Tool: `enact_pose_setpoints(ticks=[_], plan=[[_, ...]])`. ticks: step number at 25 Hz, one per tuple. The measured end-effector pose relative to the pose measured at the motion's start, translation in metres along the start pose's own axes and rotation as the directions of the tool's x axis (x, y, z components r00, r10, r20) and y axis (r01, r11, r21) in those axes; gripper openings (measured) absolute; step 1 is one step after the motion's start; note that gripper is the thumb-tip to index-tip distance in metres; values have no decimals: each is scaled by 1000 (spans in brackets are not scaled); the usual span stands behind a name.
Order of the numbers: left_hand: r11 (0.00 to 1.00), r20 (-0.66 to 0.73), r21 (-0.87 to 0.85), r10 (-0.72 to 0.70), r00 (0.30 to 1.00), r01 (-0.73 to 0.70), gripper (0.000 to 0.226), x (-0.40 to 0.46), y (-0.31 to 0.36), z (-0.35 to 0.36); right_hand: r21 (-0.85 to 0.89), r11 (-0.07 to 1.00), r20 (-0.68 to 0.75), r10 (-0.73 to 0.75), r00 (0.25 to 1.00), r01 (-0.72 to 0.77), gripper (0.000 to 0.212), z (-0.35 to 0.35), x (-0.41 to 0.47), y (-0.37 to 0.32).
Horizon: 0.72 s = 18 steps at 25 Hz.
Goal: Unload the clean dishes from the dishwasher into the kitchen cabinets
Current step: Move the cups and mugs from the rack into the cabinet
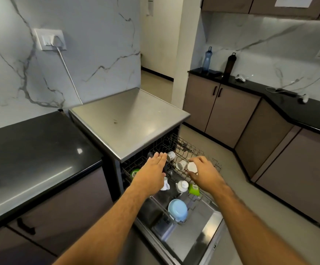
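Note:
The steel dishwasher (128, 119) stands open with its door (199, 232) down and the upper wire rack (193, 148) pulled out. My right hand (205, 173) grips a white cup (192, 166) lying in that rack; another white cup (181, 165) lies beside it. My left hand (154, 169) hovers flat, fingers straight, over the rack's left part, its tips near a patterned white cup (171, 155). Lower down sit a white lidded cup (182, 185), a white jug (165, 185), a green item (194, 188) and a blue bowl (178, 210).
A black counter (31, 155) lies to the left, with brown cabinets below. Across the floor (222, 163) run more brown base cabinets (218, 108) under a black counter holding a blue bottle (206, 59) and a dark bottle (230, 64). Upper cabinets (250, 4) hang top right.

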<state>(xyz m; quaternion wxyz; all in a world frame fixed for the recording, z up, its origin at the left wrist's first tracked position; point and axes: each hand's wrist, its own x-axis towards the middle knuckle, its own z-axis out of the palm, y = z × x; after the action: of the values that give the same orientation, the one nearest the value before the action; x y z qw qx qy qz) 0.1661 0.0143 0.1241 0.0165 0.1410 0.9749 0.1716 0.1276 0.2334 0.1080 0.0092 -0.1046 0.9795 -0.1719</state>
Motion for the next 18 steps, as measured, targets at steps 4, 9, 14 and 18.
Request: enact_pose_setpoints(ticks=[4, 9, 14, 18], plan=[[995, 18, -73, -72, 997, 73, 71, 27, 30, 30, 1, 1000, 69, -22, 997, 22, 52, 1, 12, 59], [973, 5, -185, -142, 990, 141, 69, 63, 71, 64, 40, 999, 136, -8, 991, 3, 52, -7, 33, 121], [950, 43, -237, -197, 979, 202, 69, 97, 91, 93, 90, 995, 175, 23, 984, -39, 52, -10, 62, 163], [955, 30, -238, -173, 985, 175, 68, 126, 74, 88, 81, 995, 196, 40, 980, -57, 52, 2, 88, 171]])
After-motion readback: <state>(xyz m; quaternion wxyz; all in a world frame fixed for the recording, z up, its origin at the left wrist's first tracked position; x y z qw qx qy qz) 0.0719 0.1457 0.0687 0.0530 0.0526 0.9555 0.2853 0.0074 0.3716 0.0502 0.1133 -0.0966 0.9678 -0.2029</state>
